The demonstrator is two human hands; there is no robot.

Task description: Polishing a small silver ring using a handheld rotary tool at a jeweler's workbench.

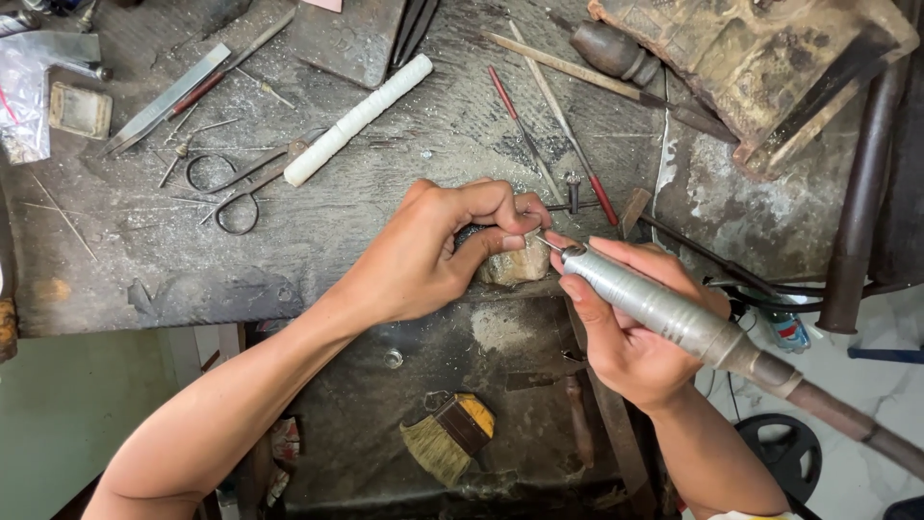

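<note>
Centre of frame, bench edge: both hands meet over a worn peg [517, 265] at the lip of the bench [385, 193].
Left hand [438, 250]: I see it curled tight, thumb and forefinger pinched on a small piece against the peg; the piece itself is too hidden by the fingers to make out.
Right hand [630, 327]: wrapped around a silver handpiece [654, 308], held like a pen; its thin tip points up-left and reaches the pinched spot.
Hose [847, 419]: brown, runs from the handpiece off toward the lower right.
Upper left of frame: scissors [236, 188] lie flat, a white roll [358, 117] slants just beside them, tweezers [164, 101] farther left.
Upper centre: red-handled files [553, 144] lie slanted, above the hands.
Upper right: a rusty block [760, 58] rests on the bench.
Bottom centre: a brush [448, 433] lies in the tray below the bench, between my forearms.
</note>
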